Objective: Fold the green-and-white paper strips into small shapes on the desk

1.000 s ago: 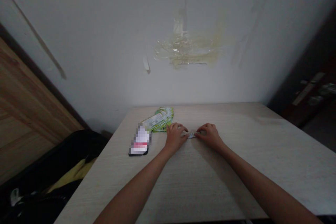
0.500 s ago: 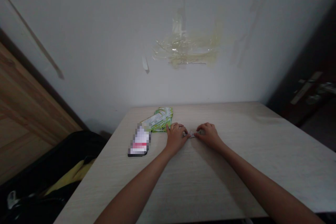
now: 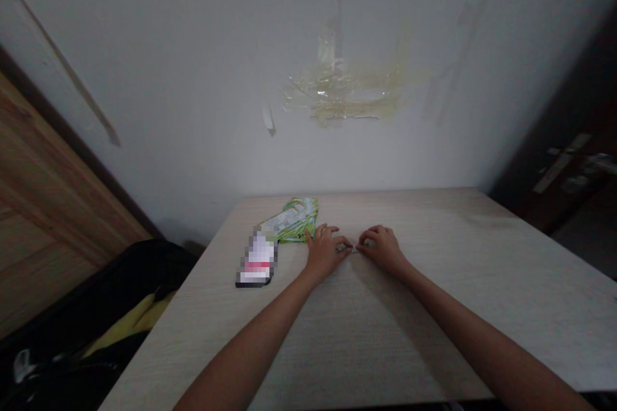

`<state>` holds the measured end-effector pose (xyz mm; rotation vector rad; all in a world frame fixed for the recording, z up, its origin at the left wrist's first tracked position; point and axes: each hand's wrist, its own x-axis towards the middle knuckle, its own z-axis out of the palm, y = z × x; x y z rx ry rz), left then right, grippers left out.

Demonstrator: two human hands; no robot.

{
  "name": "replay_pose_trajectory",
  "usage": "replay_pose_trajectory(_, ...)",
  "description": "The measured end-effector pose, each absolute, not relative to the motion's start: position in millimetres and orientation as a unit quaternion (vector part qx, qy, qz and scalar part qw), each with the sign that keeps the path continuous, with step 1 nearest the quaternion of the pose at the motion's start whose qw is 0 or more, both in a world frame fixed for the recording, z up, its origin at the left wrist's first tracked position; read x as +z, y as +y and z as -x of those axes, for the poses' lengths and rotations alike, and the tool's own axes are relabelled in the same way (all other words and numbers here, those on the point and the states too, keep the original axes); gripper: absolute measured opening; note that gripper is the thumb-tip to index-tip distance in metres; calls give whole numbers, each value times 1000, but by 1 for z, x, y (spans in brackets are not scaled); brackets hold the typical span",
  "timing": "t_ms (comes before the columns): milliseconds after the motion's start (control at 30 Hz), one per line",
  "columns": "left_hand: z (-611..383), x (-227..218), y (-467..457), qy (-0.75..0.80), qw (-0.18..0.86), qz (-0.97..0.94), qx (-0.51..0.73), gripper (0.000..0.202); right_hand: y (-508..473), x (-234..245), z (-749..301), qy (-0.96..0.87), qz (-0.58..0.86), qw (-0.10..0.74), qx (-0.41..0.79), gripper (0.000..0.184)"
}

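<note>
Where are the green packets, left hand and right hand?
Green packets (image 3: pixel 299 223): head view, middle of the pile.
Left hand (image 3: pixel 322 255): head view, back of the hand.
Right hand (image 3: pixel 385 250): head view, back of the hand.

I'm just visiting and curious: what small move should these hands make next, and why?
Perhaps the left hand could ease slightly back from the right hand: both appear to pinch the small pale piece, and they nearly meet, so only a sliver of it shows.

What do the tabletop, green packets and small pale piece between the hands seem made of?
Tabletop: probably wood-look laminate, matte: fine grain, no sharp reflections. Green packets: perhaps plastic film or coated paper, thin printed layers; gloss unclear. Small pale piece: maybe paper; too small to tell.
</note>
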<state>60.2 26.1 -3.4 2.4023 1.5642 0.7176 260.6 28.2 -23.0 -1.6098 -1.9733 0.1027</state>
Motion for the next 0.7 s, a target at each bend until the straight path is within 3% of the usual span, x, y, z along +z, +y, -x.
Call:
replay_pose_trajectory(333,-57,-9,25,488,84,-833,246,12,19,-10,-252,-769,567,292,-51,9)
replay_pose_trajectory(700,-57,-7,25,469,107,-848,225,16,32,-26,-267,-756,564,328,48,14)
